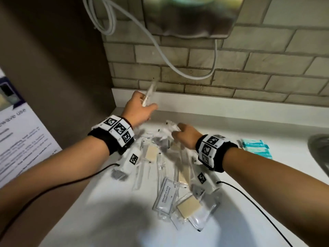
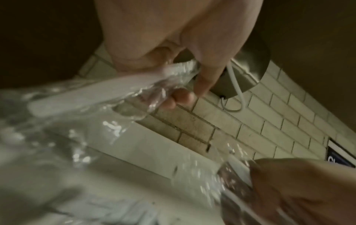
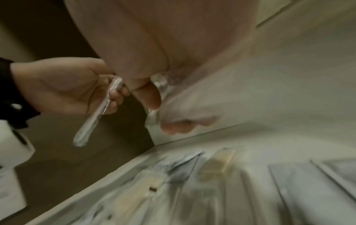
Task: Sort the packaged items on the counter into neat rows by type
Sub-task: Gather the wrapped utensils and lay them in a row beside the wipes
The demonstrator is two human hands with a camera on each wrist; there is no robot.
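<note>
Barely started: my left hand [image 1: 140, 111] clamps a wrapped toothbrush [image 1: 150, 92], right hand [image 1: 187, 134] pinches a clear packet [image 1: 169, 128]; pile [image 1: 170, 184] at 6 o'clock on the bench [image 1: 249, 211] is unsorted.

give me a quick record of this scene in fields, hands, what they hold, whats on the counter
left hand: raised near the back wall, grips a long wrapped white stick
right hand: low over the pile, pinches a clear crumpled packet
pile: mixed clear packets in a heap on the counter, not yet in rows
readable item: shampoo sachet at the near side
soap packet: beside the sachet
teal packets: apart, at the right
sink: far right edge
</note>
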